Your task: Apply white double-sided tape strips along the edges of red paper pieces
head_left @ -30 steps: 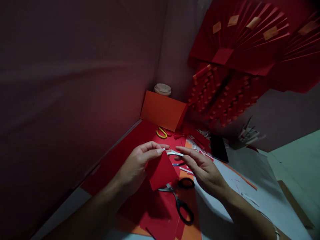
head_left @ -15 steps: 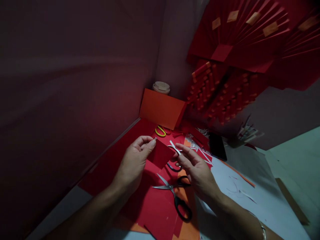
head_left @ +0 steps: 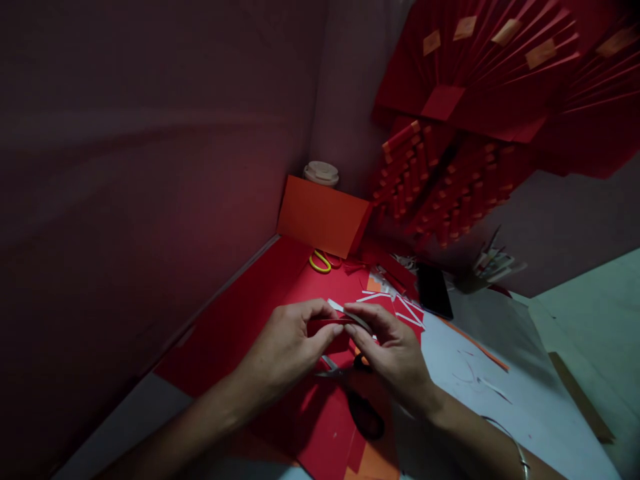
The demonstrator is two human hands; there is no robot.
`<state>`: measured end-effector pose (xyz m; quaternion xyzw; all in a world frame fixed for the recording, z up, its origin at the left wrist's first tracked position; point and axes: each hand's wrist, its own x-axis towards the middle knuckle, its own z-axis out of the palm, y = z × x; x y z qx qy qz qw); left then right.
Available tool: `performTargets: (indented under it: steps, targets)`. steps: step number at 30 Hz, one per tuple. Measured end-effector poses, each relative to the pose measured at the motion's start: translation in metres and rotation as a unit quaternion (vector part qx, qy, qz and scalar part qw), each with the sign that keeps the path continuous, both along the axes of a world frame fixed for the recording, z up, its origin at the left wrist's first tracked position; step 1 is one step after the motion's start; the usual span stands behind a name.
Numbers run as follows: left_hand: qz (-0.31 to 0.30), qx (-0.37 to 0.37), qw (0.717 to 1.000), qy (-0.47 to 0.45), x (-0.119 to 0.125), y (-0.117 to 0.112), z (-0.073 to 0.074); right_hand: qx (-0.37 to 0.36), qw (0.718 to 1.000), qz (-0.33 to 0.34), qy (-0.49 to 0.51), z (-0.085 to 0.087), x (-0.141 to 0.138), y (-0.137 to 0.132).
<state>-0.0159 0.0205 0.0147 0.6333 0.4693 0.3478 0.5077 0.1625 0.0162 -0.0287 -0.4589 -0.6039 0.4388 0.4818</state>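
Observation:
My left hand [head_left: 285,340] is closed on a small red paper piece [head_left: 318,326], pinched between thumb and fingers and seen nearly edge-on. My right hand [head_left: 403,357] pinches the same paper's other end, its fingertips almost meeting the left ones. A narrow white strip [head_left: 336,306] sticks out between the two sets of fingers, by the right fingertips. Beneath the hands, black-handled scissors [head_left: 366,415] lie open on red paper sheets [head_left: 320,437], partly covered by the right hand.
An orange folded card [head_left: 323,217] stands before a lidded cup [head_left: 321,173]. Near it lie a yellow scissor handle [head_left: 320,262], white strips on red paper [head_left: 410,312] and a dark phone [head_left: 434,291]. A pen holder [head_left: 483,273] and red paper fans [head_left: 480,73] are at the right.
My hands have come together. The red paper has turned from facing me to nearly edge-on, and my right hand now grips its right end too, with the white strip still by its fingers.

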Motion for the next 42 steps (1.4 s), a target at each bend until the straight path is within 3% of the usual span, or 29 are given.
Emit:
performTargets:
  steps: [3,9,13,17,20,31,38,42]
  targets:
    - [0.001,0.017,0.999,0.029,-0.001,0.0,-0.004,-0.055,0.997,0.01,0.059,0.006,0.002,0.002]
    - [0.114,0.025,0.993,-0.009,-0.007,0.006,0.001,-0.135,0.967,-0.002,0.216,0.01,0.006,0.006]
    - [0.184,0.027,0.981,-0.061,-0.009,0.007,0.008,-0.115,0.973,0.015,0.198,0.011,0.001,0.001]
    - [0.227,0.109,0.967,-0.039,-0.01,0.004,0.01,-0.075,0.987,0.014,0.143,0.015,-0.004,-0.004]
    - [0.205,0.166,0.965,0.006,-0.007,0.001,0.008,-0.086,0.989,0.029,0.113,0.017,-0.006,-0.008]
    - [0.106,0.198,0.974,0.032,0.004,-0.004,-0.006,-0.13,0.983,0.039,0.125,0.019,-0.011,-0.01]
    - [0.099,0.225,0.969,0.017,0.008,-0.007,-0.011,-0.166,0.972,0.051,0.158,0.017,-0.009,-0.01]
    - [0.123,0.255,0.959,-0.001,0.006,-0.008,-0.009,-0.166,0.974,0.047,0.146,0.021,-0.01,-0.01]
